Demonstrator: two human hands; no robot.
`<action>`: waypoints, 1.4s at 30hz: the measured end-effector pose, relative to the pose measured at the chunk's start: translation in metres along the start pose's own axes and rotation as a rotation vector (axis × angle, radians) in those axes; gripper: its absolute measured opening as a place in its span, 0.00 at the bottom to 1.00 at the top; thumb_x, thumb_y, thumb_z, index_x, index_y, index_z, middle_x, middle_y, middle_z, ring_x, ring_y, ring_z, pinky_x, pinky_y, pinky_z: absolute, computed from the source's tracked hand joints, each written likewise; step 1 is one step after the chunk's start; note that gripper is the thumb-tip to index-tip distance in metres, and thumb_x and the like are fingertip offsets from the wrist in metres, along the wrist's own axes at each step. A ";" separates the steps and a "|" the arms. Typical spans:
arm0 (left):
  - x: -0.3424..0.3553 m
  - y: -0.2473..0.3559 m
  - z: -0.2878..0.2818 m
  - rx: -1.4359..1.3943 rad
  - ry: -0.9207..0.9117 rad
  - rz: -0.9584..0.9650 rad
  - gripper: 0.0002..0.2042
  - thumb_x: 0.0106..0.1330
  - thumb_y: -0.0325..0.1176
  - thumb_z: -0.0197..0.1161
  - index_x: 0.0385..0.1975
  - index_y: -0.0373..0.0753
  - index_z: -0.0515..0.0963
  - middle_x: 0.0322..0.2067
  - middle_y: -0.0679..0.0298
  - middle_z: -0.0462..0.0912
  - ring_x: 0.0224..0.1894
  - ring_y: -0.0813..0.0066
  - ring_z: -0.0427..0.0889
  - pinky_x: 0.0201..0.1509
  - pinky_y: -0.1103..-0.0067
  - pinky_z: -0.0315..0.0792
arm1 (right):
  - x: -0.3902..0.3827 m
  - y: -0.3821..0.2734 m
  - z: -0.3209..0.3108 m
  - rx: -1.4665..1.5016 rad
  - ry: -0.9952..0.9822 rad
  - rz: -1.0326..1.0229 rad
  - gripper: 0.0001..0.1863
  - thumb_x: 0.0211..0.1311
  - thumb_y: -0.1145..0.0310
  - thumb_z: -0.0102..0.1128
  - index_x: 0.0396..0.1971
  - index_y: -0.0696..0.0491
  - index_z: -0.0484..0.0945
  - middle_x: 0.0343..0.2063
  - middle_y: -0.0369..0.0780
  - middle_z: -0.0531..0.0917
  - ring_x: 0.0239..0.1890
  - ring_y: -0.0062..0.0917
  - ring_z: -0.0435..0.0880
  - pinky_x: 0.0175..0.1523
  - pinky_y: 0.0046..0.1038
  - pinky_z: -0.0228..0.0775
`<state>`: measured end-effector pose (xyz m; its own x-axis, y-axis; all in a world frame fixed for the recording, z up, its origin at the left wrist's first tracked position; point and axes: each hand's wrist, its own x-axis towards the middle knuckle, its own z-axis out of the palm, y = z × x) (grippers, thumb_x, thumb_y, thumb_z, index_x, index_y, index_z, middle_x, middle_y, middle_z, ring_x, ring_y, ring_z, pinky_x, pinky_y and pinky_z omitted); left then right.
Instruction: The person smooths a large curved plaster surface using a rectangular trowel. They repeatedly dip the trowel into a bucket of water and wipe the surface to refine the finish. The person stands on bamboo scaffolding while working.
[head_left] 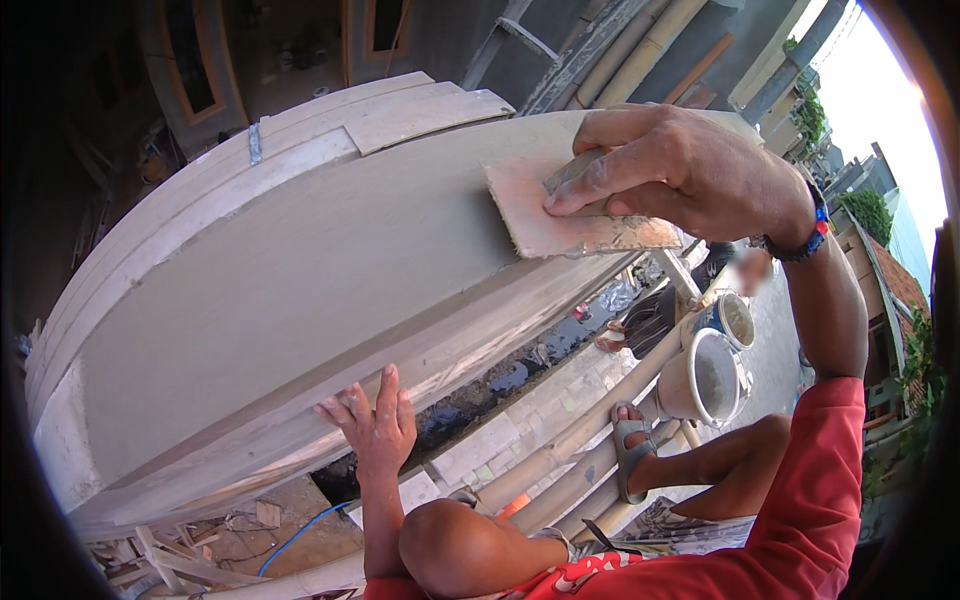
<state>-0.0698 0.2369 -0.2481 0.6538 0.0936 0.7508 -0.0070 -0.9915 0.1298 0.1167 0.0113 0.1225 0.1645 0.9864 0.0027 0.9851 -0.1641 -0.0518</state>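
On the grey slab [300,260], near its edge, a worn float [515,210] is gripped by the right hand [685,165], fingers curled; by the slab's side, the left hand [375,425] is held open, fingers spread.

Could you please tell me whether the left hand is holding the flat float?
No, the right hand grips the float, while the left hand is apart from it, by the lower edge of the grey slab.
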 end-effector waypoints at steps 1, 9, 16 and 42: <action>0.000 0.001 0.001 0.000 -0.002 -0.001 0.25 0.64 0.36 0.60 0.63 0.52 0.69 0.74 0.54 0.33 0.73 0.41 0.23 0.69 0.42 0.26 | 0.004 0.002 0.005 -0.006 0.008 -0.055 0.13 0.58 0.77 0.60 0.44 0.55 0.84 0.34 0.45 0.81 0.37 0.36 0.82 0.46 0.35 0.73; -0.002 -0.002 -0.005 0.004 -0.031 0.008 0.25 0.64 0.36 0.60 0.63 0.52 0.69 0.74 0.54 0.33 0.73 0.41 0.23 0.69 0.42 0.27 | -0.044 0.046 -0.004 -0.046 -0.224 0.354 0.15 0.57 0.74 0.62 0.46 0.49 0.84 0.34 0.42 0.82 0.41 0.34 0.81 0.49 0.33 0.73; 0.004 0.008 -0.001 -0.003 -0.024 0.030 0.25 0.64 0.36 0.60 0.63 0.50 0.68 0.73 0.52 0.33 0.73 0.40 0.23 0.70 0.42 0.28 | -0.143 0.079 -0.043 -0.226 0.038 0.820 0.20 0.59 0.75 0.58 0.53 0.47 0.80 0.41 0.40 0.83 0.43 0.30 0.81 0.51 0.30 0.75; -0.006 -0.001 -0.004 0.002 -0.059 -0.003 0.26 0.63 0.36 0.60 0.64 0.53 0.69 0.73 0.53 0.33 0.73 0.39 0.24 0.69 0.40 0.28 | -0.019 -0.081 0.165 0.062 1.181 0.672 0.31 0.48 0.82 0.61 0.57 0.62 0.72 0.27 0.41 0.71 0.26 0.25 0.70 0.30 0.25 0.65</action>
<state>-0.0767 0.2373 -0.2497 0.6971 0.0915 0.7111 -0.0036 -0.9914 0.1312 0.0252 0.0079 -0.0381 0.5833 0.1144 0.8042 0.6996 -0.5738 -0.4259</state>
